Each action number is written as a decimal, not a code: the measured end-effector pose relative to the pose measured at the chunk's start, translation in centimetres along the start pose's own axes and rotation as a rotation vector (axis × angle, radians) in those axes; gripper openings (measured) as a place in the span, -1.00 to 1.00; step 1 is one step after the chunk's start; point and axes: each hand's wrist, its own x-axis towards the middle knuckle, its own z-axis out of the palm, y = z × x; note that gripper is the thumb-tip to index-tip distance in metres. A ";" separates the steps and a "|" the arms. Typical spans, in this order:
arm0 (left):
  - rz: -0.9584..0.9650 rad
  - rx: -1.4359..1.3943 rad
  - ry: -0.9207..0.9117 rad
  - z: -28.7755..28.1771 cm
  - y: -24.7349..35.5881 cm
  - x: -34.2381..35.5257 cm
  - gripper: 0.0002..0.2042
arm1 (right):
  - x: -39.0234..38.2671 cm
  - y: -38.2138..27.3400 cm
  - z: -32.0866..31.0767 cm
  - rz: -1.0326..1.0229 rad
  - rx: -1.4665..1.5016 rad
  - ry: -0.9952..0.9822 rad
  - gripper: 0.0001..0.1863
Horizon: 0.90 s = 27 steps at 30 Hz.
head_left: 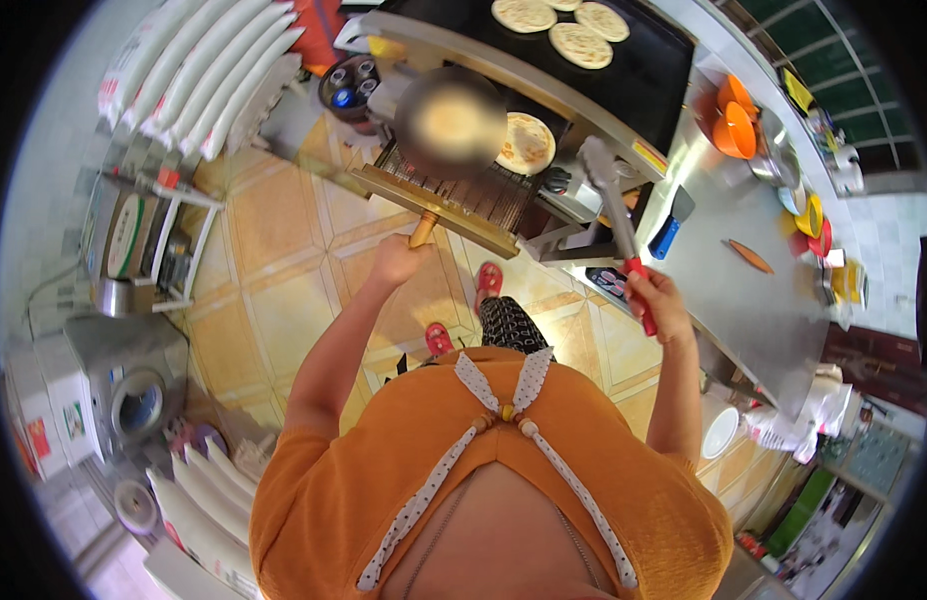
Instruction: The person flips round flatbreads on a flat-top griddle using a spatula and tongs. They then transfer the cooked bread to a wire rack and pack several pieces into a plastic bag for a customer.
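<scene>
My left hand (401,260) is closed round the wooden handle of a pulled-out drawer (453,218) with a wire rack in it. A browned flatbread (526,143) lies on the rack's right part. Left of it a round, pale shape (451,122) on a dark round patch is too blurred to make out. Off to the right, my right hand (661,302) grips metal tongs (611,190) by their red handles. The tongs point up and away, their head right of the flatbread and apart from it. Whether their jaws touch each other I cannot tell.
Above the drawer, several flatbreads (580,45) lie on a black griddle (463,22). A steel counter (753,310) on the right bears a blue-handled scraper (669,228), orange bowls (733,130) and a brown pointed object (749,257). White sacks (188,70) are stacked at the far left.
</scene>
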 end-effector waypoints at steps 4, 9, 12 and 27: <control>0.091 -0.105 0.029 1.5 1.1 7.0 -0.58 | -1.6 0.4 -0.9 -0.028 0.031 0.124 -0.73; -0.003 -0.097 -0.049 1.2 5.8 11.6 -0.60 | -1.0 -2.7 -5.8 -0.479 0.238 0.708 -0.76; 0.017 -0.223 -0.042 2.2 6.6 15.3 -0.66 | -0.5 -2.9 -3.9 -0.332 0.077 0.547 -0.74; 0.103 -0.326 -0.167 4.1 12.6 24.3 -0.57 | -7.0 -4.5 -1.2 -0.630 0.598 1.261 -0.73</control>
